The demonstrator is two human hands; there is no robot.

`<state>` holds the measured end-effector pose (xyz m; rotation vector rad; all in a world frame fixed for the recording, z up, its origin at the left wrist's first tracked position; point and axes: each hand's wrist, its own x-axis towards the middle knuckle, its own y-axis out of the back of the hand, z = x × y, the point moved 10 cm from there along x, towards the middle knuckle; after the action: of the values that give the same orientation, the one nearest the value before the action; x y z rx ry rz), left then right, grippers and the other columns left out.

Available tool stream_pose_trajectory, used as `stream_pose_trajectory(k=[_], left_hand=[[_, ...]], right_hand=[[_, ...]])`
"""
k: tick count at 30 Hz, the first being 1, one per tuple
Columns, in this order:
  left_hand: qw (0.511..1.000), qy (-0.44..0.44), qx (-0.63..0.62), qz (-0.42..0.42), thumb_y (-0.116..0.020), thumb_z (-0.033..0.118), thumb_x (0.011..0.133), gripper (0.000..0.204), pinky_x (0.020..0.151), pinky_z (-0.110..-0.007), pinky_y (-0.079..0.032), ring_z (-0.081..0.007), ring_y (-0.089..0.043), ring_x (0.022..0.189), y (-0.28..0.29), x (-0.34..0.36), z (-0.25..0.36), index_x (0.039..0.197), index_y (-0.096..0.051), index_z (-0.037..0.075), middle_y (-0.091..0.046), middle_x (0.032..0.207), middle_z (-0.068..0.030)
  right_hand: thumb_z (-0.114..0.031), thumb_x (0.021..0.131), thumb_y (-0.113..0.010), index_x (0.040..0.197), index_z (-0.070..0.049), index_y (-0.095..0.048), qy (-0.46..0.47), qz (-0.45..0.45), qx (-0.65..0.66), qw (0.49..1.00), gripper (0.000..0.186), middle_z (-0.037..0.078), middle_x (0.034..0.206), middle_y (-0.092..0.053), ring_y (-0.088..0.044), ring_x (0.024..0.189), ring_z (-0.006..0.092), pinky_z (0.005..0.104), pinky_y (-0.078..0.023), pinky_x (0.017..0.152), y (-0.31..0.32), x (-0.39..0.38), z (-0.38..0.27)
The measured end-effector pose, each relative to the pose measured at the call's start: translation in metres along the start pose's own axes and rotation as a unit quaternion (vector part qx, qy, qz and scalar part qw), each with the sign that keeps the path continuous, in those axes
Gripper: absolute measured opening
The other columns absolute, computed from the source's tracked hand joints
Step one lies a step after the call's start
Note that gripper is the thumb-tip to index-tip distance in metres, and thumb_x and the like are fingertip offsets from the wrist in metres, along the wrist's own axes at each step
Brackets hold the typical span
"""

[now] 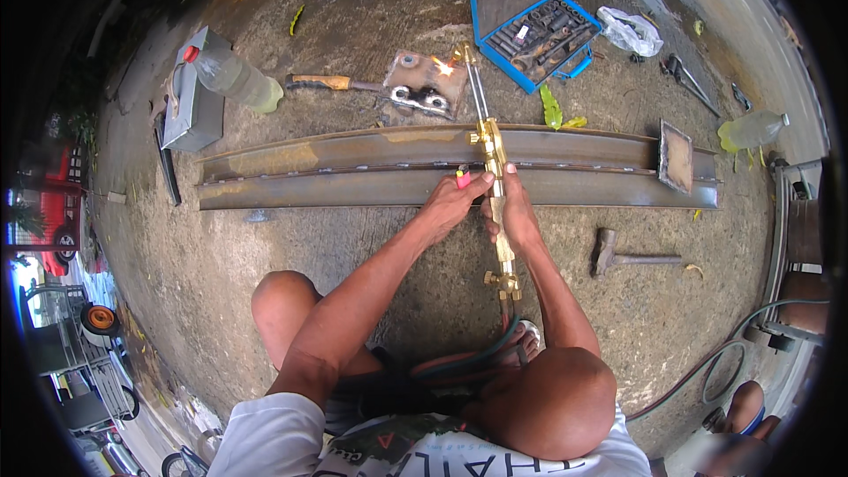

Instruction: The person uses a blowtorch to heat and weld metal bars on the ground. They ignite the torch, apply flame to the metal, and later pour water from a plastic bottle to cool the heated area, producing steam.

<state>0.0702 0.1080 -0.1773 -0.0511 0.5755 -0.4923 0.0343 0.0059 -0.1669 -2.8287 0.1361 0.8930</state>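
Concrete ground is lying beneath a long steel beam. Over it a brass torch is stretching, a flame glowing by a steel plate. Right-hand fingers are clamping the torch; left-hand fingers are pinching a pink lighter.

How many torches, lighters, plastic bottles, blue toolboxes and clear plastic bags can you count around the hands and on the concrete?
Torch: 1
Pink lighter: 1
Plastic bottles: 2
Blue toolbox: 1
Clear plastic bag: 1
Total: 6
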Motion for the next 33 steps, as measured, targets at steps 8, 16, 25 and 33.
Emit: stream_pose_trajectory(k=[8,16,25,33], left_hand=[[1.000,-0.005,0.005,0.009,-0.062,0.043,0.101,0.040,0.105,-0.041,-0.039,-0.0163,-0.059,0.103,0.0008,0.0012,-0.0003,0.116,-0.073,0.007,-0.070,0.096,-0.0034],[1.000,-0.006,0.004,-0.002,-0.061,0.042,0.102,0.039,0.105,-0.041,-0.039,-0.0168,-0.059,0.103,-0.0008,0.0001,0.0011,0.113,-0.073,0.007,-0.071,0.096,-0.0041],[1.000,-0.005,-0.002,0.003,-0.062,0.041,0.102,0.039,0.105,-0.042,-0.039,-0.0175,-0.059,0.104,-0.0013,-0.0033,0.0049,0.116,-0.072,0.006,-0.071,0.096,-0.0050],[1.000,0.003,0.003,-0.014,-0.061,0.040,0.102,0.041,0.103,-0.042,-0.041,-0.0174,-0.059,0.103,-0.0015,-0.0012,0.0021,0.121,-0.071,0.005,-0.070,0.099,-0.0053]], right_hand=[[-0.066,0.103,-0.024,0.090,-0.003,-0.052,-0.001,-0.001,0.001,1.000,0.069,0.003,0.062,-0.046,-0.043,0.043,0.0138,0.0333,-0.039,0.040,0.0004,0.0008,0.0007],[-0.066,0.103,-0.024,0.091,-0.003,-0.051,-0.002,0.004,0.000,1.000,0.069,0.003,0.063,-0.046,-0.043,0.043,0.0134,0.0335,-0.039,0.039,0.0016,0.0022,0.0027],[-0.065,0.103,-0.023,0.089,-0.004,-0.051,-0.006,0.006,-0.007,1.000,0.069,0.003,0.063,-0.046,-0.043,0.043,0.0133,0.0333,-0.039,0.040,0.0005,0.0001,0.0003],[-0.066,0.103,-0.022,0.087,-0.005,-0.052,-0.005,0.004,-0.013,1.000,0.070,0.002,0.063,-0.046,-0.043,0.045,0.0129,0.0329,-0.039,0.041,0.0006,0.0002,0.0006]])
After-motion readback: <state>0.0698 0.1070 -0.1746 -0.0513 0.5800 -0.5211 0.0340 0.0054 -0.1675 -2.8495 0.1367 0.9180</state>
